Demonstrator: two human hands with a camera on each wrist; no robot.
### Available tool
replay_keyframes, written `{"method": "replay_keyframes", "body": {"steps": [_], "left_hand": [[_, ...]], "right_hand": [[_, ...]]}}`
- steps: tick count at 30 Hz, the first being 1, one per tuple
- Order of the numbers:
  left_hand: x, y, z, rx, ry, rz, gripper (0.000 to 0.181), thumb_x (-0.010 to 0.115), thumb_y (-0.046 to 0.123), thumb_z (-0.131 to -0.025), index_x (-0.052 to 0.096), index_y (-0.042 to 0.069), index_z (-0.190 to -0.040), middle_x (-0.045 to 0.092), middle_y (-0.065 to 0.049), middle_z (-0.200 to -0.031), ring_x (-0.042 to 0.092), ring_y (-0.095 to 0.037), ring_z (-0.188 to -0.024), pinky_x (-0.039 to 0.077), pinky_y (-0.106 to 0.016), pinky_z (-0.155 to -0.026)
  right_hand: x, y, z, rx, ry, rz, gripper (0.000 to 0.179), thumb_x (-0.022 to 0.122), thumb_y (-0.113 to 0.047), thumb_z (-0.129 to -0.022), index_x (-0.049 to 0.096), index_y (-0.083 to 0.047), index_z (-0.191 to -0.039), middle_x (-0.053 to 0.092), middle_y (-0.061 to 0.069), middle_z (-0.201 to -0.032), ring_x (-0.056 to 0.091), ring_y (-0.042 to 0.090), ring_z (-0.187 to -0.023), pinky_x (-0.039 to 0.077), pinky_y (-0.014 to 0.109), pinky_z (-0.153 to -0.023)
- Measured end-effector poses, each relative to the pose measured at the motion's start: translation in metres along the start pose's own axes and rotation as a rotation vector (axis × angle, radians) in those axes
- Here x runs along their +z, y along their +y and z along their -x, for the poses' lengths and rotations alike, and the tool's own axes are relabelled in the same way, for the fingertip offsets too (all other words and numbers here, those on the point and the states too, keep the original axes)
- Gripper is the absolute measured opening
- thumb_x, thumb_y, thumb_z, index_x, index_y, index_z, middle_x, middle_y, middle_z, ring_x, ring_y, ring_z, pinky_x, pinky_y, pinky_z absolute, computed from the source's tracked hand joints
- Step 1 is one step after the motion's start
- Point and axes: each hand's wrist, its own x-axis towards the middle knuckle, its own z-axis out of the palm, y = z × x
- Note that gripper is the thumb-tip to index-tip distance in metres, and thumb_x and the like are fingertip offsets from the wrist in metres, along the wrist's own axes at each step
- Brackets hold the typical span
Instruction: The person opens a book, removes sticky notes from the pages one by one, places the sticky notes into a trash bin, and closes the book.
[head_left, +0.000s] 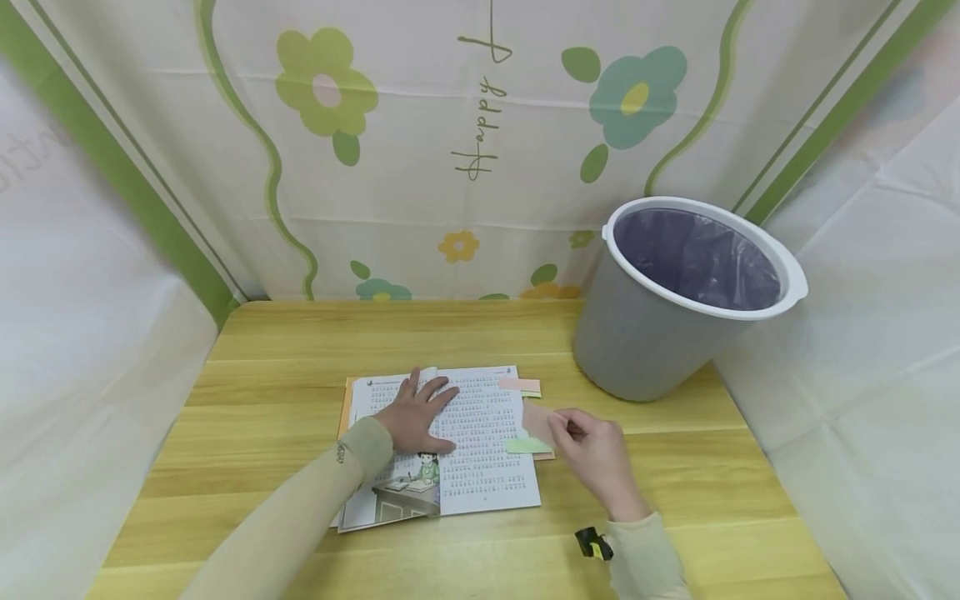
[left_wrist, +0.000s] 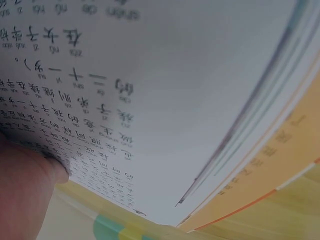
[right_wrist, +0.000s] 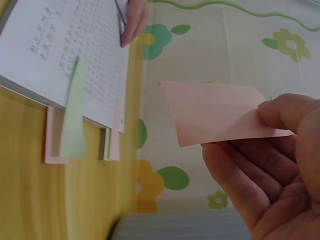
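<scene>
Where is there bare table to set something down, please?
The yellow wooden table is bare left of the open white-paged book and behind it, up to the round grey bin; pink and green paper tabs and the right hand crowd the book's right edge.

Plain pink note point(right_wrist: 215, 112) in the right hand point(head_left: 597, 457) — white, black-printed book point(head_left: 483, 446) under the left hand point(head_left: 414, 419) — yellow wood-grained worktop point(head_left: 258, 442) below.

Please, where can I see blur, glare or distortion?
Head view: pale glints on the purple plastic liner; the round grey plastic bin leans outward, probably lens distortion. Left wrist view: blurred print on the open white-paged book. Right wrist view: pink paper note, edges fairly clear.
</scene>
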Motion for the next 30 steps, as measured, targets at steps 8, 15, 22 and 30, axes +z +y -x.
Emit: {"method": "replay_keyframes", "body": {"steps": [8, 15, 22, 30], "left_hand": [[0.0, 0.0, -0.001, 0.001, 0.004, -0.001, 0.101, 0.056, 0.076, -0.082, 0.021, 0.022, -0.16, 0.016, -0.007, -0.164, 0.0, -0.054, -0.144, 0.009, -0.061, -0.116], [0.005, -0.003, -0.002, 0.007, 0.01, 0.0, 0.102, 0.056, 0.077, -0.081, 0.022, 0.022, -0.16, 0.016, -0.008, -0.164, 0.0, -0.053, -0.145, 0.008, -0.061, -0.116], [0.009, -0.005, -0.003, -0.003, 0.012, -0.007, 0.103, 0.055, 0.079, -0.08, 0.02, 0.024, -0.16, 0.015, -0.006, -0.164, -0.001, -0.053, -0.145, 0.007, -0.061, -0.116], [0.008, -0.003, -0.003, 0.008, 0.013, -0.007, 0.101, 0.055, 0.078, -0.081, 0.021, 0.023, -0.16, 0.016, -0.007, -0.164, 0.0, -0.053, -0.145, 0.009, -0.061, -0.116]], "right_hand": [[-0.028, -0.007, -0.014, -0.118, 0.099, 0.018, 0.006, 0.074, 0.007, -0.083, 0.075, 0.001, -0.085, 0.073, 0.013, -0.079, 0.072, 0.018, -0.066, 0.056, 0.02, -0.06], [-0.054, -0.011, -0.03, -0.172, 0.156, -0.008, 0.004, 0.071, 0.003, -0.086, 0.075, 0.002, -0.087, 0.074, 0.011, -0.08, 0.072, 0.022, -0.067, 0.055, 0.015, -0.067], [-0.08, -0.019, -0.047, -0.209, 0.226, 0.055, 0.005, 0.074, 0.003, -0.082, 0.076, 0.001, -0.086, 0.075, 0.009, -0.08, 0.072, 0.021, -0.067, 0.053, 0.011, -0.069], [-0.117, -0.028, -0.077, -0.245, 0.398, 0.073, 0.006, 0.075, 0.005, -0.08, 0.077, 0.004, -0.085, 0.074, 0.012, -0.077, 0.064, -0.004, -0.073, 0.046, 0.005, -0.071]]}}
